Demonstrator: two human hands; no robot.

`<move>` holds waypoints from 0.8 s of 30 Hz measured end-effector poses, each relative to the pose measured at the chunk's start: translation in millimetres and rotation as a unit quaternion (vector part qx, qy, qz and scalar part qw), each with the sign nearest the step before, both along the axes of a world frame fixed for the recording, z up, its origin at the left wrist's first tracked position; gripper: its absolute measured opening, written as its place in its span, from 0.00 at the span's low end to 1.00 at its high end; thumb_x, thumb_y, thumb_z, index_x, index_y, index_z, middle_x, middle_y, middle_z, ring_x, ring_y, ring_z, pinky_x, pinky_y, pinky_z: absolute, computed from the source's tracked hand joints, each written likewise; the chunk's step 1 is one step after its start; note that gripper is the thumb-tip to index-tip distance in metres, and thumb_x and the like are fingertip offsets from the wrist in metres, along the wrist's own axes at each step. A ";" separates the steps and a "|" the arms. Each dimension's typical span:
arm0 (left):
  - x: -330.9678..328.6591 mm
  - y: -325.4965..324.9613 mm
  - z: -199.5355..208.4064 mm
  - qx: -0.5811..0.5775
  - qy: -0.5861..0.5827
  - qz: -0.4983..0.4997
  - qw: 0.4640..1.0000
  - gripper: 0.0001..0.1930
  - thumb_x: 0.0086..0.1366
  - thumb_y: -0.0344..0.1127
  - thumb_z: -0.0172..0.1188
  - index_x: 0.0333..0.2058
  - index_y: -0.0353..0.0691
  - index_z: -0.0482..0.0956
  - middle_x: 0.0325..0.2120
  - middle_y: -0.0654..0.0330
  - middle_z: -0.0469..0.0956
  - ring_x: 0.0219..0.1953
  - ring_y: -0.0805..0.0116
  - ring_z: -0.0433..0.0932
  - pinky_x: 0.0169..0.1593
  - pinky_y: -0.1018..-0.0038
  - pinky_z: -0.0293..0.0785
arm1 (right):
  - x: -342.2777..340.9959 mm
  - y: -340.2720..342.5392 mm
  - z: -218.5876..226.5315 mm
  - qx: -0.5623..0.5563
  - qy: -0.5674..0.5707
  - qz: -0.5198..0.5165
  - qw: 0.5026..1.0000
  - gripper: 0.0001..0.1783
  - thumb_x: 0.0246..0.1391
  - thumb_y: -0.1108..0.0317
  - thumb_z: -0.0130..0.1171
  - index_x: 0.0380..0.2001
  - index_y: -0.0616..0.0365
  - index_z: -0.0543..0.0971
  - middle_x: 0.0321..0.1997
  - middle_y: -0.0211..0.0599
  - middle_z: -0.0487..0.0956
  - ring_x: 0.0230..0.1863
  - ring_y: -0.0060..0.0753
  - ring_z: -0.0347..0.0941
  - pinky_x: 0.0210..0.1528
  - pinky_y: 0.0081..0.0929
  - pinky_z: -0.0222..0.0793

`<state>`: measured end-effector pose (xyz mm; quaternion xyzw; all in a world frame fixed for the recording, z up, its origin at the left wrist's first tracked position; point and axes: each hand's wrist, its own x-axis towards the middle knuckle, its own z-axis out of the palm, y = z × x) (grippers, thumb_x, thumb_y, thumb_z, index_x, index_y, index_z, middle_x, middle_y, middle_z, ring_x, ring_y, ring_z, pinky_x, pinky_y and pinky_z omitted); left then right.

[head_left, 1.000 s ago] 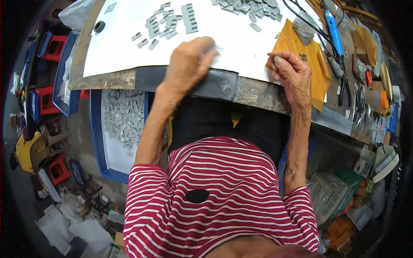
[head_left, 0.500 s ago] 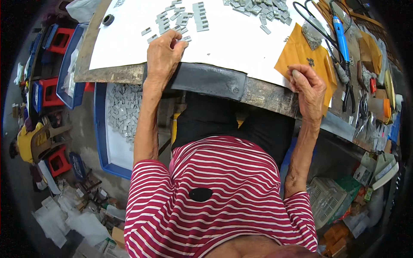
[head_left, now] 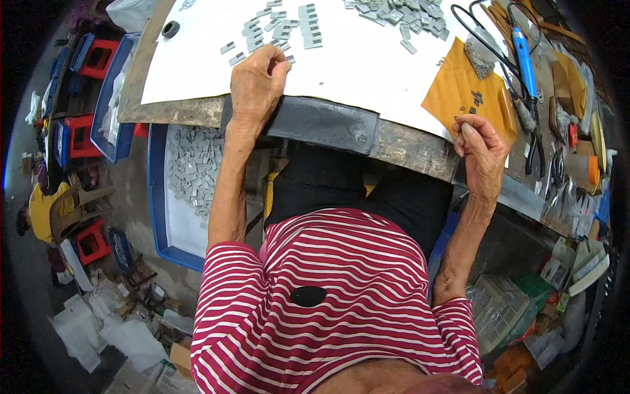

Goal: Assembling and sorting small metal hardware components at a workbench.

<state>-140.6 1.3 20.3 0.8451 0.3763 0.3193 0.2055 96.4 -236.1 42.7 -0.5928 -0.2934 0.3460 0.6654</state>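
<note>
My left hand [head_left: 254, 88] rests at the near part of the white sheet, thumb and fingers pinched around a small grey rectangular piece [head_left: 290, 59], mostly hidden. Just beyond it lie several loose grey pieces [head_left: 254, 33] and a neat stepped column of them [head_left: 310, 27]. On the right, my right hand [head_left: 484, 156] is raised over the table's near edge. Its fingertips are pinched together with a tiny dark part [head_left: 457, 120] at their tips. Small dark parts [head_left: 477, 98] lie on the orange-brown paper [head_left: 446, 85] beyond that hand.
A heap of grey pieces [head_left: 413, 16] sits at the far side. A blue-handled corded tool [head_left: 523, 56], pliers [head_left: 536, 154] and a bag of small parts [head_left: 480, 58] are at the right. Below left, a blue tray [head_left: 157, 197] holds more grey pieces. A black ring [head_left: 170, 29] lies far left.
My right hand has shifted slightly right and toward me, and more dark parts now show on the paper. My left hand stays pinched in nearly the same place.
</note>
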 end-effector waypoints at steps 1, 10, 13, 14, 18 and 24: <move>3.0 0.9 -0.7 0.019 -0.002 -0.003 1.000 0.04 0.50 0.30 0.57 0.23 0.36 0.74 0.17 0.56 0.75 0.20 0.63 0.75 0.26 0.72 0.70 | -0.3 -1.2 0.9 -0.005 0.000 -0.001 1.000 0.09 0.51 0.72 0.54 0.34 0.68 0.75 0.28 0.35 0.75 0.23 0.17 0.65 0.24 0.14 0.59; 13.5 1.2 3.4 0.077 0.015 0.000 0.997 0.02 0.51 0.27 0.57 0.24 0.35 0.75 0.19 0.53 0.76 0.20 0.60 0.75 0.27 0.71 0.70 | -3.0 -9.0 0.6 -0.016 -0.015 -0.027 0.999 0.08 0.50 0.75 0.53 0.33 0.69 0.75 0.26 0.34 0.76 0.21 0.16 0.64 0.23 0.13 0.60; 36.7 -9.7 9.1 0.051 -0.031 -0.069 0.996 0.02 0.51 0.26 0.56 0.25 0.34 0.74 0.20 0.53 0.76 0.21 0.62 0.75 0.27 0.72 0.70 | -2.3 -14.2 0.5 -0.027 -0.029 -0.035 0.999 0.08 0.50 0.75 0.52 0.32 0.69 0.75 0.25 0.33 0.75 0.21 0.15 0.64 0.22 0.12 0.60; 47.7 -14.6 13.7 0.039 -0.042 -0.105 0.993 0.02 0.51 0.25 0.56 0.25 0.33 0.74 0.21 0.53 0.75 0.21 0.63 0.75 0.27 0.72 0.70 | -2.5 -14.6 1.9 -0.027 -0.030 -0.038 0.998 0.08 0.50 0.75 0.52 0.32 0.69 0.75 0.25 0.33 0.75 0.21 0.15 0.64 0.22 0.12 0.60; 105.0 -21.5 16.1 0.065 -0.040 -0.244 0.967 0.04 0.55 0.25 0.55 0.31 0.35 0.75 0.27 0.53 0.76 0.26 0.64 0.76 0.32 0.74 0.72 | -5.5 -15.0 4.8 -0.063 -0.077 -0.057 0.993 0.07 0.50 0.75 0.52 0.32 0.68 0.76 0.24 0.32 0.75 0.21 0.14 0.64 0.21 0.12 0.59; 160.6 -13.8 1.0 0.190 0.041 -0.297 0.935 0.12 0.51 0.20 0.53 0.36 0.36 0.76 0.30 0.53 0.71 0.34 0.57 0.71 0.39 0.68 0.69 | -2.8 -19.3 -0.6 -0.087 -0.119 -0.086 0.985 0.07 0.50 0.74 0.52 0.31 0.66 0.76 0.21 0.26 0.73 0.19 0.11 0.63 0.20 0.10 0.57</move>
